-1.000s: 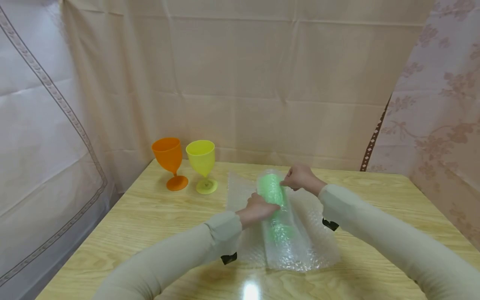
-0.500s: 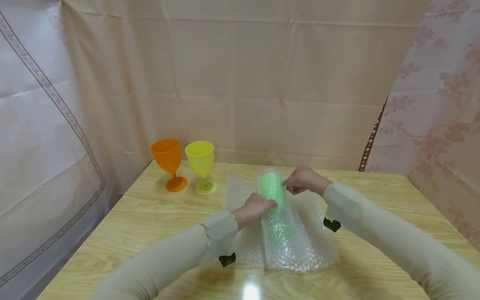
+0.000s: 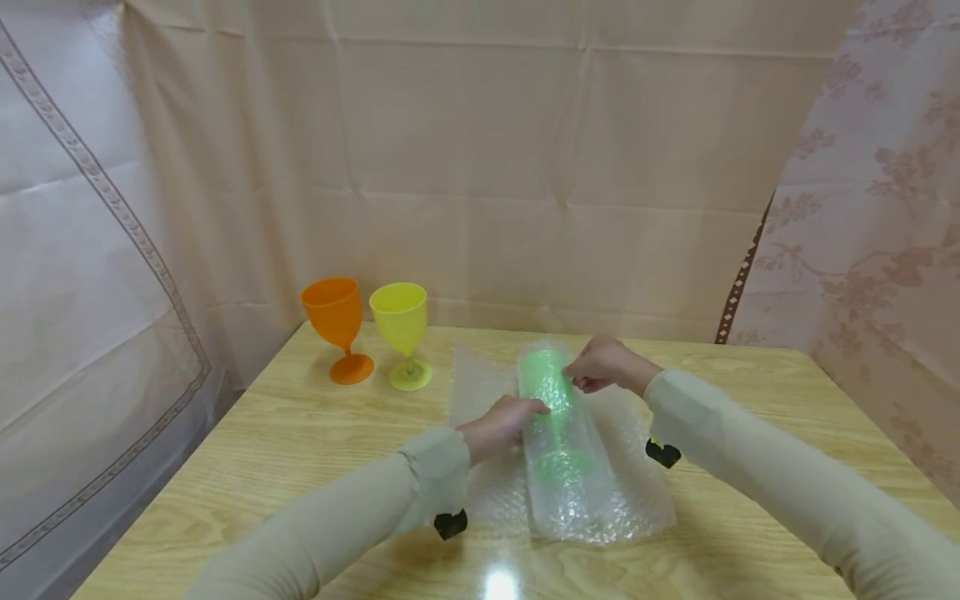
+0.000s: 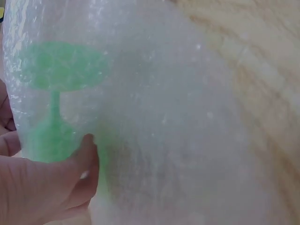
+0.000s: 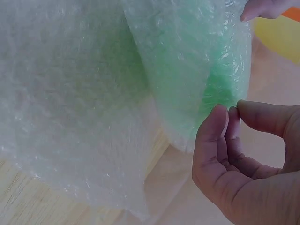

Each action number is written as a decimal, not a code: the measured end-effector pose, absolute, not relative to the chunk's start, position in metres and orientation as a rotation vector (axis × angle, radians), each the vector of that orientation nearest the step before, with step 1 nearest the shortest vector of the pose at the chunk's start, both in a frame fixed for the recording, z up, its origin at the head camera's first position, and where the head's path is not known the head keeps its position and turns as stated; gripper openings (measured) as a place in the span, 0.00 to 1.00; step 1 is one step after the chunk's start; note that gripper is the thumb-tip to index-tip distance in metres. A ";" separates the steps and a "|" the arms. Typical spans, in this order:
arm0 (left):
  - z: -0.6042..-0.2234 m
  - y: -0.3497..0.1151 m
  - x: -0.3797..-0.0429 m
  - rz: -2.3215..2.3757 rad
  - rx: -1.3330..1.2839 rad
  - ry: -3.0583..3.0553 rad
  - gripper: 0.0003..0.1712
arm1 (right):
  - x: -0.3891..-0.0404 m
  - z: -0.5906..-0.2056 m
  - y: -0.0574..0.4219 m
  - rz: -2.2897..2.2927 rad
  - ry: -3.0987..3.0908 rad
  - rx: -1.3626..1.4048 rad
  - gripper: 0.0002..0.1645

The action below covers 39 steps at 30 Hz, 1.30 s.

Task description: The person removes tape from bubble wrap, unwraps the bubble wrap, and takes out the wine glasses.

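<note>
A green goblet (image 3: 544, 373) lies on its side, rolled inside clear bubble wrap (image 3: 637, 475). Through the plastic, its round foot (image 4: 63, 65) and stem show in the left wrist view. My left hand (image 3: 501, 423) grips the roll from the left near the middle, thumb over the top. At the far right side of the roll, my right hand (image 3: 609, 365) pinches the wrap between thumb and fingertips, beside the goblet's bowl. A loose flap of wrap (image 5: 70, 103) spreads out flat to the right of the roll.
An orange goblet (image 3: 333, 310) and a yellow goblet (image 3: 401, 317) stand upright at the back left of the wooden table (image 3: 300, 467). Behind the table hangs a beige curtain (image 3: 465, 167), with patterned cloth (image 3: 892, 217) on the right side.
My left hand has shifted slightly left and toward me along the roll. The top of the roll has moved a little right; my right hand keeps nearly the same place.
</note>
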<state>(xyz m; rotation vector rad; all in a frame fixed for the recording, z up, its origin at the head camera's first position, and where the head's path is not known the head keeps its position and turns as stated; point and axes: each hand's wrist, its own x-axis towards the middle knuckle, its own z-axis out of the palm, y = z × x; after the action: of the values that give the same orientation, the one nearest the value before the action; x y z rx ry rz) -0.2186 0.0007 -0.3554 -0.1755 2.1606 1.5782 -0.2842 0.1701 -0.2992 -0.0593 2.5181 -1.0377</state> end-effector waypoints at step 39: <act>-0.345 -0.009 -0.216 1.395 -0.139 2.497 0.39 | -0.275 -0.316 0.257 -1.202 2.352 -0.012 0.15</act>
<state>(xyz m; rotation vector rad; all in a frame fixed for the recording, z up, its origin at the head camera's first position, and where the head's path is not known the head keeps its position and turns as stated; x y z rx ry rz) -0.2161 -0.0086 -0.3450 -0.1390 2.4974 1.3954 -0.2753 0.2569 -0.3164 -0.0116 2.3522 -1.2018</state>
